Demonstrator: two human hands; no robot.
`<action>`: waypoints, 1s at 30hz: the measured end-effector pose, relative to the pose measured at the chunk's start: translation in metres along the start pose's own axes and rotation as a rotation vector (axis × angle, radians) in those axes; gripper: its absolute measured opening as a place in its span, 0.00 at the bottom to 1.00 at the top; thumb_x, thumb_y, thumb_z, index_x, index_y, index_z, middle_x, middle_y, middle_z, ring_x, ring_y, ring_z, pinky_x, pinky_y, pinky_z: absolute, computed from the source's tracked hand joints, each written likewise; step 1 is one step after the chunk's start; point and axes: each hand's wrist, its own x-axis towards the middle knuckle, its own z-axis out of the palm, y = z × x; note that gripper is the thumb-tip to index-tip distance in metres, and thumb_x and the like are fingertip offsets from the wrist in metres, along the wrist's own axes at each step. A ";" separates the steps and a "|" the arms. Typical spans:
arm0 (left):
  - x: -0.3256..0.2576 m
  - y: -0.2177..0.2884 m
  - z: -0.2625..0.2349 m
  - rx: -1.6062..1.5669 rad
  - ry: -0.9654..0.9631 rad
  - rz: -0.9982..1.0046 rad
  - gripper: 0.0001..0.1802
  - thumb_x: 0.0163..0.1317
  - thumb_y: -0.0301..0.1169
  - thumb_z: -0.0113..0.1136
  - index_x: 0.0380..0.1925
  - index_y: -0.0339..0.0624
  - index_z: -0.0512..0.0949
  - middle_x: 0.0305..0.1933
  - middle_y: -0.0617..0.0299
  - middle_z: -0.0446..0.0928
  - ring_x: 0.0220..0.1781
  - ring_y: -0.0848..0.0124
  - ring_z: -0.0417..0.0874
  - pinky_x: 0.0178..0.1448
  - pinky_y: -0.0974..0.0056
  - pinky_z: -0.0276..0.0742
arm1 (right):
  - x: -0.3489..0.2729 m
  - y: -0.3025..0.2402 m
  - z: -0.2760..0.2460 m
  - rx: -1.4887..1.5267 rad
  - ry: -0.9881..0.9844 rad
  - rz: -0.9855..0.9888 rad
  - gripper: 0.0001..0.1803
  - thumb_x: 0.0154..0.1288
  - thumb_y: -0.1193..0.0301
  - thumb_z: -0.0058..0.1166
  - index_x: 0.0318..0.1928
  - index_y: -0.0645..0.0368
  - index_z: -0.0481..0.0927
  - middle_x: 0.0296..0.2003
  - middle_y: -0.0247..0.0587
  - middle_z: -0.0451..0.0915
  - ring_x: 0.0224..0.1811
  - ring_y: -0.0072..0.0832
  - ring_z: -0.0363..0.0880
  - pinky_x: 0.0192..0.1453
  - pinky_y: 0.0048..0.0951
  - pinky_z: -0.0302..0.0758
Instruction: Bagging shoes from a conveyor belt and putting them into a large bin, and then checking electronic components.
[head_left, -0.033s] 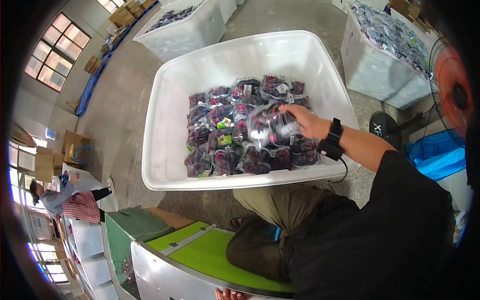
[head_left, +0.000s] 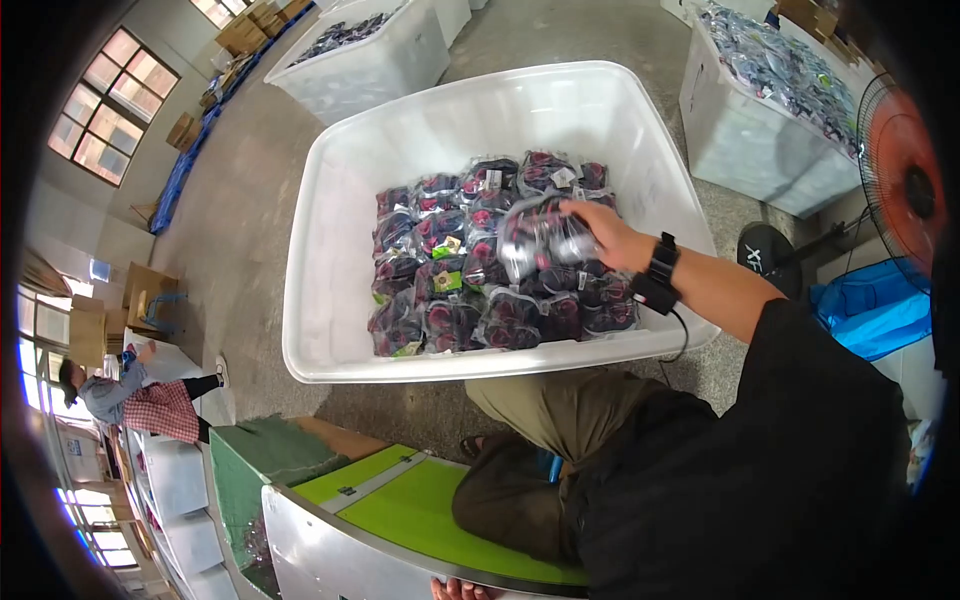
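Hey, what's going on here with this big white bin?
A seated person reaches their right hand into a large white bin and grips one clear bagged packet above the dark packets lining its bottom. Only fingertips of the left hand show, by a green-topped box. Another person works far left.

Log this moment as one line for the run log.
right hand: gripping clear plastic packet of dark goods | location: over packed rows in large white plastic bin | left hand: fingertips on grey-edged green surface, grip unclear
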 end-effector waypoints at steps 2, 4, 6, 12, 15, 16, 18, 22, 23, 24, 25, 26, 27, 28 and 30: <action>0.001 0.000 -0.002 0.031 0.047 0.015 0.23 0.74 0.43 0.56 0.62 0.42 0.75 0.50 0.55 0.84 0.39 0.68 0.82 0.37 0.68 0.77 | 0.028 0.015 -0.022 -0.038 0.017 -0.074 0.20 0.71 0.57 0.58 0.53 0.58 0.79 0.46 0.41 0.83 0.35 0.29 0.86 0.37 0.32 0.86; 0.003 -0.004 -0.014 0.030 0.063 0.025 0.24 0.74 0.43 0.56 0.62 0.42 0.74 0.51 0.55 0.83 0.39 0.68 0.82 0.38 0.68 0.77 | 0.019 0.024 0.002 -0.245 0.370 0.135 0.35 0.69 0.54 0.60 0.66 0.64 0.68 0.61 0.53 0.73 0.44 0.39 0.84 0.42 0.38 0.87; 0.003 -0.007 -0.016 0.030 0.070 0.029 0.24 0.74 0.43 0.56 0.63 0.41 0.74 0.51 0.54 0.83 0.39 0.69 0.81 0.38 0.68 0.76 | 0.017 0.040 -0.009 -0.346 0.323 0.137 0.40 0.68 0.53 0.62 0.69 0.65 0.63 0.64 0.57 0.68 0.47 0.42 0.83 0.43 0.40 0.86; -0.008 -0.012 -0.013 -0.009 -0.003 0.117 0.28 0.75 0.40 0.55 0.69 0.36 0.69 0.53 0.49 0.81 0.40 0.70 0.78 0.41 0.69 0.75 | -0.018 0.075 -0.005 -0.866 -0.301 0.195 0.30 0.70 0.51 0.60 0.57 0.66 0.79 0.42 0.37 0.82 0.42 0.28 0.83 0.40 0.31 0.81; -0.010 -0.008 -0.014 0.015 0.003 0.126 0.28 0.75 0.38 0.53 0.70 0.36 0.67 0.51 0.49 0.82 0.40 0.70 0.78 0.42 0.69 0.75 | -0.049 0.083 0.029 -1.227 -0.604 0.067 0.37 0.70 0.48 0.60 0.64 0.66 0.74 0.49 0.48 0.84 0.50 0.36 0.83 0.57 0.35 0.77; -0.010 -0.006 -0.011 -0.041 0.010 0.133 0.22 0.76 0.33 0.53 0.65 0.36 0.71 0.48 0.49 0.82 0.36 0.70 0.80 0.36 0.69 0.77 | -0.054 0.091 0.033 -1.339 -0.666 -0.052 0.38 0.70 0.47 0.59 0.66 0.66 0.72 0.52 0.51 0.82 0.53 0.39 0.82 0.58 0.38 0.77; 0.008 -0.017 -0.026 -0.077 -0.060 0.158 0.23 0.76 0.34 0.53 0.67 0.36 0.69 0.50 0.50 0.81 0.40 0.67 0.82 0.38 0.68 0.79 | -0.068 0.104 0.030 -1.500 -0.690 -0.209 0.41 0.70 0.45 0.56 0.69 0.65 0.69 0.56 0.56 0.78 0.58 0.47 0.79 0.60 0.43 0.76; 0.003 -0.017 -0.009 -0.082 -0.033 0.190 0.17 0.77 0.30 0.50 0.62 0.36 0.71 0.40 0.54 0.82 0.32 0.68 0.83 0.36 0.66 0.81 | -0.095 0.110 0.053 -1.590 -0.626 -0.206 0.44 0.68 0.41 0.55 0.70 0.63 0.66 0.57 0.59 0.75 0.60 0.54 0.75 0.63 0.46 0.74; 0.001 -0.016 -0.012 -0.074 -0.017 0.212 0.17 0.77 0.30 0.50 0.61 0.35 0.72 0.39 0.53 0.82 0.31 0.68 0.83 0.36 0.66 0.81 | -0.098 0.114 0.060 -1.626 -0.618 -0.282 0.45 0.67 0.41 0.56 0.71 0.62 0.65 0.57 0.58 0.75 0.60 0.53 0.75 0.62 0.46 0.74; 0.001 -0.018 -0.013 -0.083 -0.003 0.218 0.16 0.77 0.28 0.49 0.60 0.34 0.72 0.39 0.52 0.82 0.31 0.67 0.84 0.35 0.66 0.82 | -0.101 0.114 0.063 -1.663 -0.597 -0.357 0.45 0.66 0.40 0.56 0.71 0.61 0.65 0.57 0.58 0.75 0.59 0.53 0.76 0.62 0.46 0.75; 0.001 -0.018 -0.014 -0.089 0.008 0.223 0.16 0.77 0.27 0.48 0.60 0.33 0.71 0.38 0.50 0.82 0.30 0.66 0.85 0.34 0.66 0.84 | -0.103 0.114 0.064 -1.664 -0.627 -0.364 0.45 0.66 0.40 0.56 0.71 0.61 0.65 0.57 0.58 0.75 0.59 0.53 0.76 0.62 0.46 0.75; 0.001 -0.019 -0.013 -0.066 0.029 0.225 0.15 0.77 0.26 0.48 0.59 0.33 0.72 0.38 0.50 0.82 0.29 0.66 0.85 0.33 0.67 0.84 | -0.102 0.115 0.063 -1.680 -0.628 -0.376 0.43 0.66 0.44 0.58 0.70 0.60 0.65 0.56 0.57 0.75 0.58 0.53 0.76 0.61 0.47 0.75; 0.001 -0.020 -0.008 -0.043 0.048 0.224 0.15 0.76 0.26 0.49 0.59 0.33 0.72 0.37 0.50 0.82 0.29 0.67 0.85 0.31 0.67 0.84 | -0.100 0.116 0.062 -1.697 -0.624 -0.386 0.41 0.65 0.47 0.60 0.69 0.60 0.65 0.56 0.56 0.75 0.58 0.53 0.76 0.60 0.47 0.75; 0.001 -0.021 -0.005 0.003 0.093 0.219 0.13 0.76 0.25 0.50 0.57 0.33 0.73 0.37 0.51 0.82 0.27 0.68 0.85 0.27 0.69 0.83 | -0.101 0.116 0.066 -1.698 -0.652 -0.385 0.41 0.65 0.47 0.60 0.69 0.60 0.65 0.56 0.56 0.75 0.58 0.53 0.76 0.60 0.47 0.75; 0.001 -0.024 0.001 0.153 0.149 0.221 0.12 0.75 0.25 0.52 0.54 0.31 0.73 0.36 0.51 0.82 0.25 0.68 0.85 0.24 0.69 0.81 | -0.103 0.116 0.071 -1.724 -0.560 -0.345 0.36 0.63 0.56 0.64 0.65 0.61 0.67 0.55 0.55 0.75 0.57 0.53 0.76 0.58 0.48 0.75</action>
